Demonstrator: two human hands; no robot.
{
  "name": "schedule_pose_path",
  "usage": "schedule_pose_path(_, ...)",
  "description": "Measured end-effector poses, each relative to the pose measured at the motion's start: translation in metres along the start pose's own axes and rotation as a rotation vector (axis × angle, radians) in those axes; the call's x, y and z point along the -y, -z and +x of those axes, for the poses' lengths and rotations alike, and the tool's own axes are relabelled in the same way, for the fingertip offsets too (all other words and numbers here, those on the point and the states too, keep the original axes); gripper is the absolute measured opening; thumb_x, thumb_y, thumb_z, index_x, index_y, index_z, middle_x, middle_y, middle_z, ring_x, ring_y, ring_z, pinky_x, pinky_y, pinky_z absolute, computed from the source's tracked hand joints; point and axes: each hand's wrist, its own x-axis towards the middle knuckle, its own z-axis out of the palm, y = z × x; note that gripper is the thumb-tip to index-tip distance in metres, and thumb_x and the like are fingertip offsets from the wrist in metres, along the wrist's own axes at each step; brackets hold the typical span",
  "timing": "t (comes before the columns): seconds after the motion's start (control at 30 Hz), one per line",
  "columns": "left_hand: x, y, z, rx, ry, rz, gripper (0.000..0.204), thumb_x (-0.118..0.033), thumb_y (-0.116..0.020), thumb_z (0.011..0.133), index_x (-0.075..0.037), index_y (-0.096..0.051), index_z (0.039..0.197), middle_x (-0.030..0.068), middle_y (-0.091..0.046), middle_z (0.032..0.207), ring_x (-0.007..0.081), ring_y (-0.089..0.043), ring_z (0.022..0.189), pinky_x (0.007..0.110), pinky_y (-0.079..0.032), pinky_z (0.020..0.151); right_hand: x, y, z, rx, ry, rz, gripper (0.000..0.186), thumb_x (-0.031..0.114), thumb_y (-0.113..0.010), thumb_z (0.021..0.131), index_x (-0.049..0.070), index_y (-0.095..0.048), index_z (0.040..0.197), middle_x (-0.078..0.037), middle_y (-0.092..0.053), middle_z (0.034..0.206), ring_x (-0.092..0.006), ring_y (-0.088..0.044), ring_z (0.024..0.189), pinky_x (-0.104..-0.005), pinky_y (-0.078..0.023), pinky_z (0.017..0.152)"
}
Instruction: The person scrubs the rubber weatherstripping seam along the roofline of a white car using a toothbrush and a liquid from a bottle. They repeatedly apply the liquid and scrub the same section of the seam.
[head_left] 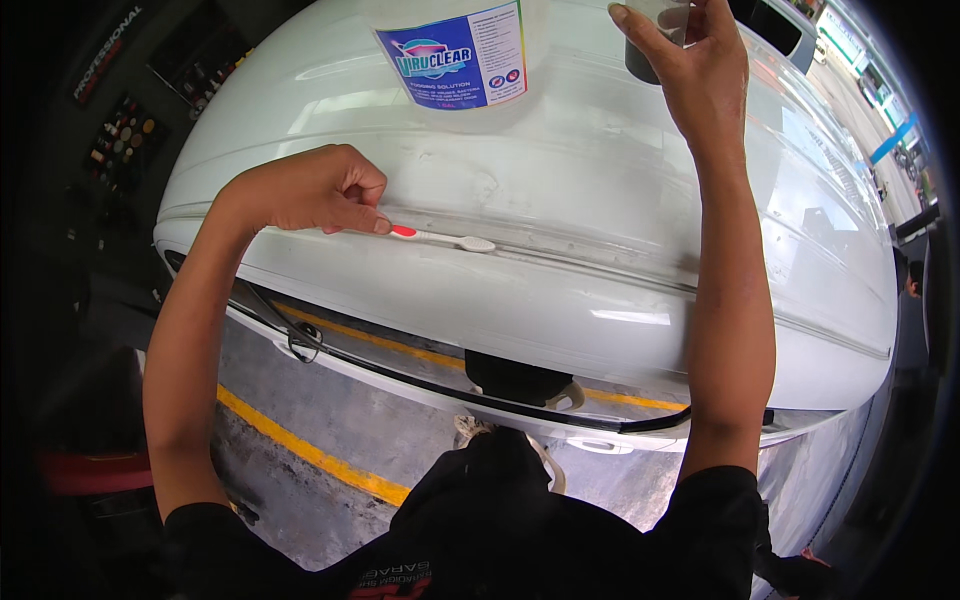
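My left hand is closed around the handle of a white and red toothbrush. The brush head lies at the long seam running along the white car roof; whether the bristles touch it I cannot tell. Up at the top right, my right hand grips a small cup with dark contents or a dark lower part, partly hidden by my fingers and cut off by the picture's edge. Between the hands, farther back, a translucent plastic tub with a blue label stands on the roof.
Below the roof edge are the car's side windows and a door handle. A black cable loop hangs by the left window. Yellow lines mark the grey floor. Shelves with small items are at the far left; a street lies at the upper right.
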Motion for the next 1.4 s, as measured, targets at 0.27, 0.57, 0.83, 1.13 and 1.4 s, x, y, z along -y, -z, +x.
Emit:
schedule_pose_path(0.27, -0.006, 0.012, -0.010, 0.022, 0.063, 0.065, 0.043, -0.030, -0.082, 0.092, -0.004, -0.057, 0.067, 0.0006, -0.052, 0.057, 0.0105, -0.050, 0.053, 0.029, -0.039, 0.051, 0.001, 0.003, 0.001, 0.040, -0.111, 0.018, 0.055, 0.028, -0.088, 0.080, -0.001, -0.058, 0.116, -0.009, -0.062, 0.090, -0.0183, -0.063, 0.082, -0.0346, -0.055, 0.070)
schedule_pose_path(0.57, -0.018, 0.015, -0.008, 0.041, 0.109, 0.102, 0.041, -0.028, -0.080, 0.095, -0.005, -0.057, 0.069, -0.0025, -0.049, 0.056, 0.0073, -0.043, 0.053, 0.027, -0.032, 0.051, -0.008, 0.005, 0.005, 0.018, -0.071, 0.025, 0.053, 0.026, -0.088, 0.081, -0.001, -0.057, 0.115, -0.007, -0.059, 0.086, -0.0162, -0.062, 0.075, -0.0315, -0.053, 0.064)
schedule_pose_path(0.83, -0.026, 0.016, -0.010, 0.040, 0.019, 0.171, 0.043, -0.028, -0.079, 0.095, -0.005, -0.054, 0.069, -0.0032, -0.047, 0.057, 0.0075, -0.043, 0.055, 0.029, -0.033, 0.052, -0.007, 0.004, 0.003, 0.014, -0.070, -0.025, 0.052, 0.026, -0.087, 0.081, 0.000, -0.057, 0.114, -0.007, -0.058, 0.085, -0.0170, -0.062, 0.075, -0.0330, -0.053, 0.063)
schedule_pose_path(1.13, -0.026, 0.000, 0.013, 0.072, -0.073, 0.033, 0.040, -0.026, -0.081, 0.094, -0.006, -0.058, 0.068, -0.0036, -0.048, 0.056, 0.0061, -0.042, 0.052, 0.027, -0.031, 0.051, 0.018, 0.010, -0.006, 0.067, -0.120, 0.064, 0.051, 0.025, -0.087, 0.082, 0.000, -0.057, 0.114, -0.007, -0.059, 0.087, -0.0165, -0.062, 0.078, -0.0331, -0.053, 0.067)
schedule_pose_path(1.4, -0.014, -0.008, 0.010, 0.079, -0.073, -0.011, 0.042, -0.032, -0.082, 0.093, -0.006, -0.059, 0.070, -0.0038, -0.050, 0.056, 0.0066, -0.046, 0.052, 0.026, -0.035, 0.050, 0.002, 0.003, 0.001, 0.029, -0.131, -0.047, 0.051, 0.025, -0.088, 0.081, 0.000, -0.058, 0.114, -0.007, -0.058, 0.086, -0.0167, -0.061, 0.078, -0.0337, -0.053, 0.067)
